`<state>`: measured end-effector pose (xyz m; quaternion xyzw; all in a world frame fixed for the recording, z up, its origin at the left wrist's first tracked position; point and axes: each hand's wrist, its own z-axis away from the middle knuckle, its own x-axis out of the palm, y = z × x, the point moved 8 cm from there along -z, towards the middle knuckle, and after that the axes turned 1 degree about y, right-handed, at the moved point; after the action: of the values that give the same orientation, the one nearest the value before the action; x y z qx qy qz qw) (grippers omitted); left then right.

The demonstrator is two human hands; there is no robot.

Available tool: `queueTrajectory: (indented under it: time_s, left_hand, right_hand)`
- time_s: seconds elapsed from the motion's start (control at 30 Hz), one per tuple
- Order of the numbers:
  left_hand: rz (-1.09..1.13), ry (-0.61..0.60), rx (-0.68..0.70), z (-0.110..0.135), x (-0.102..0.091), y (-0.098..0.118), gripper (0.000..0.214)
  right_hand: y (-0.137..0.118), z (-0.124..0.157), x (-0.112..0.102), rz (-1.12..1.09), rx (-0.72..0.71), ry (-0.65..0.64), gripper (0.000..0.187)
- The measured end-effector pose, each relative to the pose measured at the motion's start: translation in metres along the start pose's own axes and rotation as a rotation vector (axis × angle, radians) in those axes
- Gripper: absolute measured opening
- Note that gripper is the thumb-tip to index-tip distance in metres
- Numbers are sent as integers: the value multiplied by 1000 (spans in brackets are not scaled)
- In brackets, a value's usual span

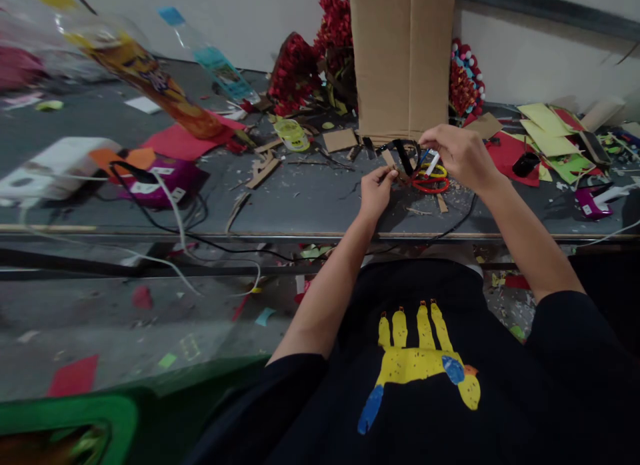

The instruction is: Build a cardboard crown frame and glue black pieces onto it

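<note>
My left hand (376, 190) is closed in a pinch above the grey table, its fingertips beside a small brown strip (389, 159). What it grips is too small to make out. Just to the right, my right hand (461, 155) is also pinched closed, its fingertips pointing down and left. A thin dark piece and a blue bit show by those fingertips, but I cannot tell what they belong to. Between the hands lie a black strip (403, 156) and red and yellow loops (431, 187), partly hidden by the right hand.
A tall cardboard sheet (405, 58) stands behind the hands. Red flower bunches (295, 75), a small yellow-labelled tub (292, 135), tilted bottles (155, 85) and paper scraps (550, 135) surround the work. A black cable (225, 247) hangs along the table's front edge, near a purple box (167, 185).
</note>
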<state>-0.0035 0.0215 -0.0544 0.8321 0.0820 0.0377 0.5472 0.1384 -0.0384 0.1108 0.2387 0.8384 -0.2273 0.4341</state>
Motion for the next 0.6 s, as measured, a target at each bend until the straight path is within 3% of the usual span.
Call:
queueTrajectory:
  time_s: [0.4,0.6]
  left_hand:
    - [12,-32,18,0,3,-1,30]
    - [25,-39,14,0,3,0,29]
  right_hand:
    - [-25,-17,21,164,-150,-261,36]
    - [-30,-20,27,164,-182,-281,36]
